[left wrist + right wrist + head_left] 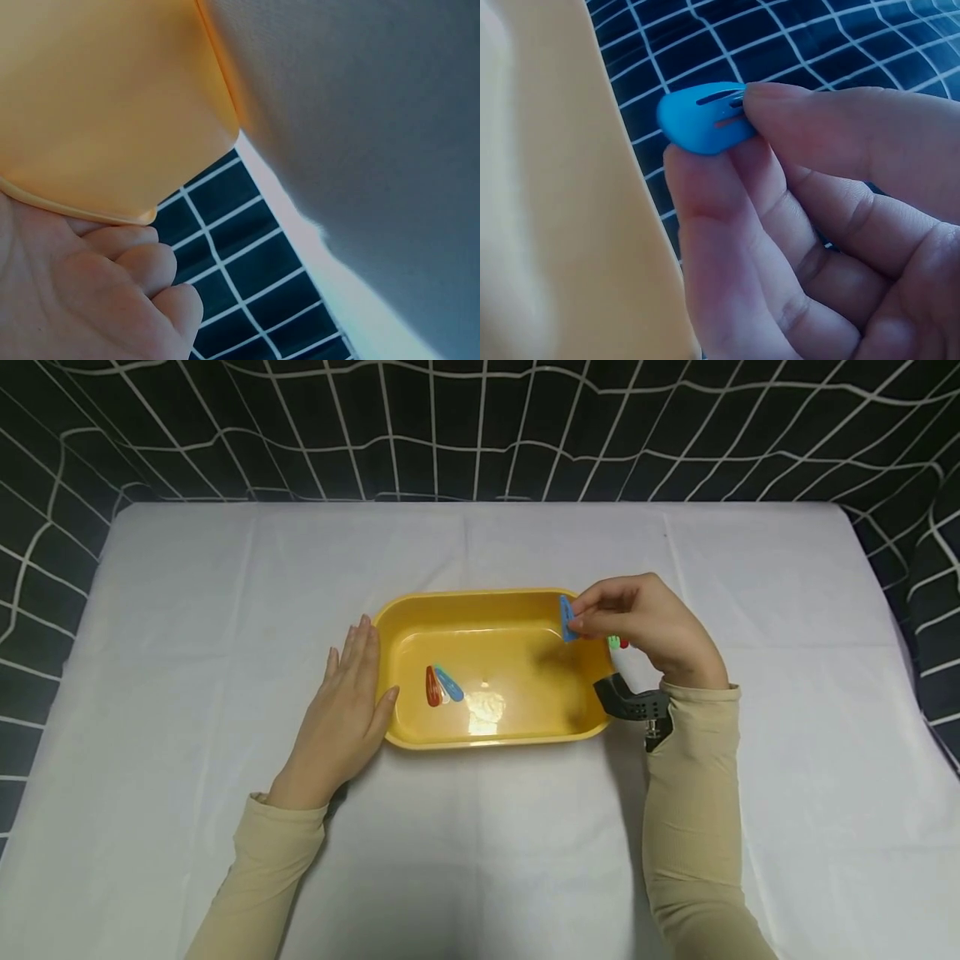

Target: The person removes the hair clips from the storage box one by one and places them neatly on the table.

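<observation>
A blue snap hair clip (pixel 697 120) is pinched between the thumb and fingers of my right hand (pixel 645 618), over the right end of a yellow tray (pixel 495 745). My left hand (pixel 341 710) lies against the tray's left end, its fingers straight and its thumb over the rim. In the left wrist view the fingers (pixel 142 262) touch the tray's outer wall. Inside the tray, toward the left, a red hair clip (pixel 432 686) lies beside a blue hair clip (pixel 450 685), with a pale piece partly hidden between them.
Small green and red pieces (pixel 615 642) show just outside the tray's right end, partly covered by my right hand. A black strap mount (pixel 630 702) sits on the right wrist. White cloth (pixel 480 843) covers the table, and a dark, white-gridded cloth (pixel 480 435) hangs behind it.
</observation>
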Demonstrator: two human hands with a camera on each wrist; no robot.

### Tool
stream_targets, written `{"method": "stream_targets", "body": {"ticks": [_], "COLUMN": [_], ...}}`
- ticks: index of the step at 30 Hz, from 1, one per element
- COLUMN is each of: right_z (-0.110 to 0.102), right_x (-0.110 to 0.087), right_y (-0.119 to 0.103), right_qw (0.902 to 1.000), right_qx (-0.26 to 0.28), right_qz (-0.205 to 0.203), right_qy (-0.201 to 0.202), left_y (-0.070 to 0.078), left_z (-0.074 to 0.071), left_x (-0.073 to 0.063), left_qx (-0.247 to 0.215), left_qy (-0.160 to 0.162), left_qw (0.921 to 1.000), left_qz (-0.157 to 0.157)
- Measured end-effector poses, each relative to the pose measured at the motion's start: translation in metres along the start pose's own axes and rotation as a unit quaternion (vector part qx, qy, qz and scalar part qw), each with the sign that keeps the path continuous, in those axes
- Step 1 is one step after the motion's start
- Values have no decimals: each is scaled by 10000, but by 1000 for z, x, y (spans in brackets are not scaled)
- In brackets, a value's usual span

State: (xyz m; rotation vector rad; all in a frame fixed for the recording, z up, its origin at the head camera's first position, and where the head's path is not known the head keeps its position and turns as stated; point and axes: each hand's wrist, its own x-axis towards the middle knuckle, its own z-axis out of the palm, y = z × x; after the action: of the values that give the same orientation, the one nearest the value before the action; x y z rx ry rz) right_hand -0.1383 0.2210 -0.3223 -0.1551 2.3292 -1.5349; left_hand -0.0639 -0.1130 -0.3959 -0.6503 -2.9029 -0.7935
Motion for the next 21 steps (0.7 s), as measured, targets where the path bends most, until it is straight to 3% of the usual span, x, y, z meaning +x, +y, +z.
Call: {"method": "stream_targets", "body": {"ticks": [21], "right_z": [-17], "right_x": [-5], "right_y": [9], "right_qw": [9986], "right_qx": [372], "right_qz": [-25], "right_qy": [369], "left_y": [0], "left_z": [1], "left_x": [-1], "left_qx": [-14], "left_qy": [124], "left_qw": [9999], "left_qz": [51]}}
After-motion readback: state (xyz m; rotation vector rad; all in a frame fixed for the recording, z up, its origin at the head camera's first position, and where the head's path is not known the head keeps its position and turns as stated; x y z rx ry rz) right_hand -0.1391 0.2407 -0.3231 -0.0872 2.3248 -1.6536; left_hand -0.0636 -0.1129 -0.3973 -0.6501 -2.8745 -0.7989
